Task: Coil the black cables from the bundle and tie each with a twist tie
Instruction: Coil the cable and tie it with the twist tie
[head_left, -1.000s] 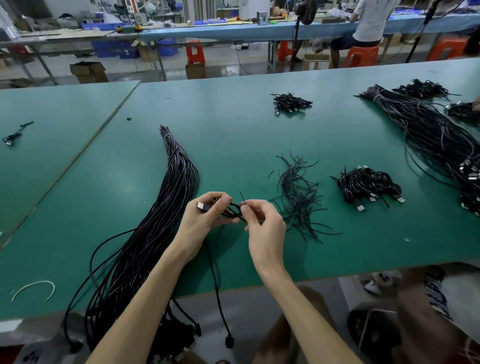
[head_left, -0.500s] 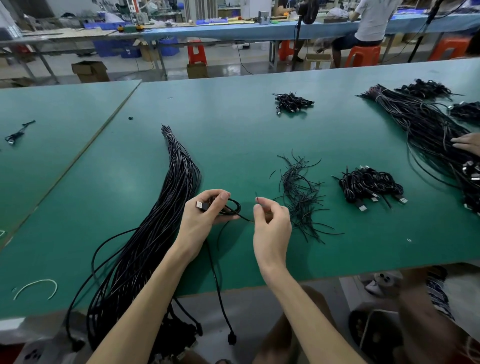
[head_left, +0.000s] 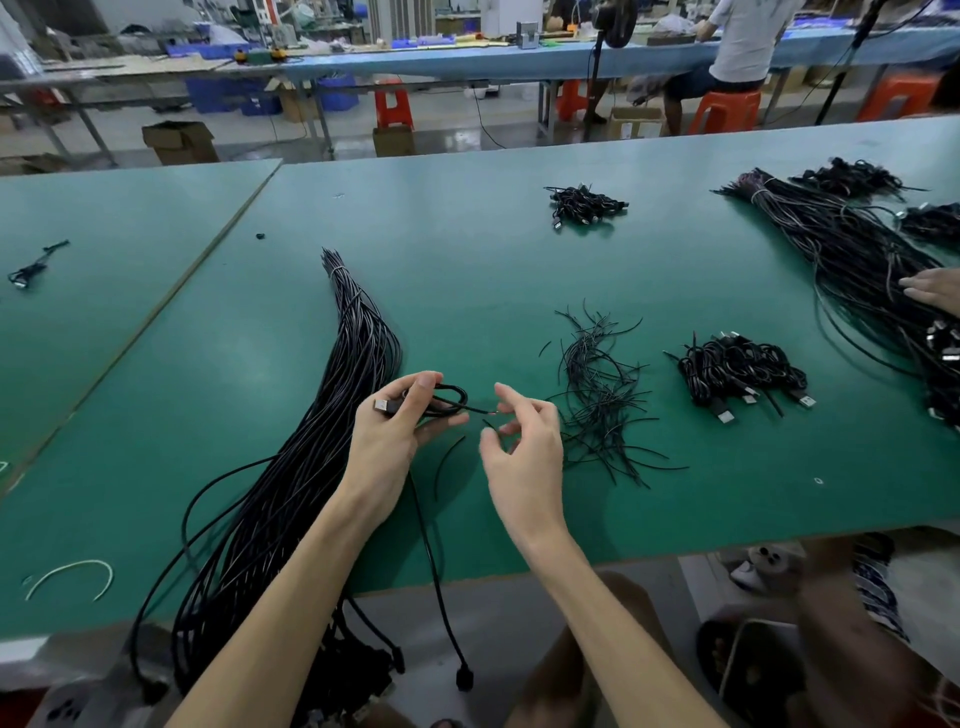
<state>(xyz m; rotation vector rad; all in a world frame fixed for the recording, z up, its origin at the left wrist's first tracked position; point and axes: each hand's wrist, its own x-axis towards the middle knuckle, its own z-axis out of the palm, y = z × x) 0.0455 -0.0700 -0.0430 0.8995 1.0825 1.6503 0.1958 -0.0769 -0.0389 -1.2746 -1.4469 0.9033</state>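
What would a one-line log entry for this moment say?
step: coiling one cable | left hand grips looped cable near plug | right hand beside loop, fingers spread | twist ties piled right | bundle lies left

Black cable coil (head_left: 451, 401) in left hand (head_left: 387, 441)

Green table (head_left: 467, 249) beneath the left hand (head_left: 387, 441), white curved strip (head_left: 70, 577) far to its left, cardboard box (head_left: 179, 141) and red stool (head_left: 394, 106) well beyond, seated person (head_left: 743, 41) far beyond the right hand (head_left: 524, 452), another person's hand (head_left: 932, 291) far to its right.
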